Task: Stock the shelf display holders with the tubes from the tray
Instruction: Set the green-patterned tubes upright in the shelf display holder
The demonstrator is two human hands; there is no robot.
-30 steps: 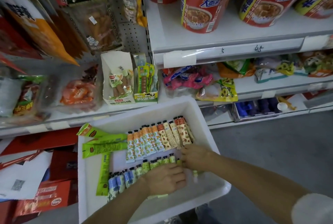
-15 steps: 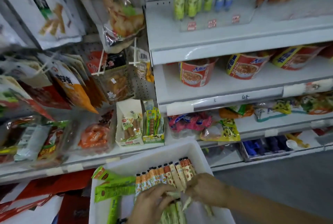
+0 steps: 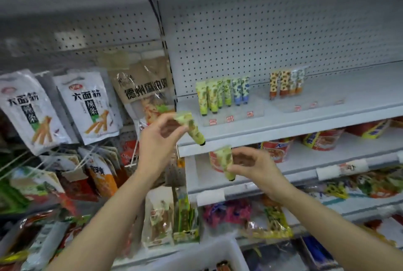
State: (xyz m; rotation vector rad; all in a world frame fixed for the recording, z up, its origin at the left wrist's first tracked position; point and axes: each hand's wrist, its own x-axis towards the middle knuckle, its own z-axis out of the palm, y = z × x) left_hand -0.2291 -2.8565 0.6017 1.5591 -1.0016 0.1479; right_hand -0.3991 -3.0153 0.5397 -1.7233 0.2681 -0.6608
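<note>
green tube [image 3: 193,128] pinched in left hand [image 3: 157,139], cap angled down-right, nearer than right hand [image 3: 250,165] gripping second tube [image 3: 226,162] to clear holder [image 3: 234,115] up-right.

Both my bare forearms reach up and forward from the bottom of the view, converging toward the middle. My left hand [image 3: 160,137] is raised higher, wrist bent, palm turned toward me, with thumb and fingertips pinching the flat end of a small pale green patterned tube with a black cap [image 3: 193,130], which slants cap-down to the right. My right hand [image 3: 250,165] sits lower and just to the right, fingers curled, gripping a second pale green tube [image 3: 225,161] held nearly upright, cap down. The hands are close but apart.
</note>
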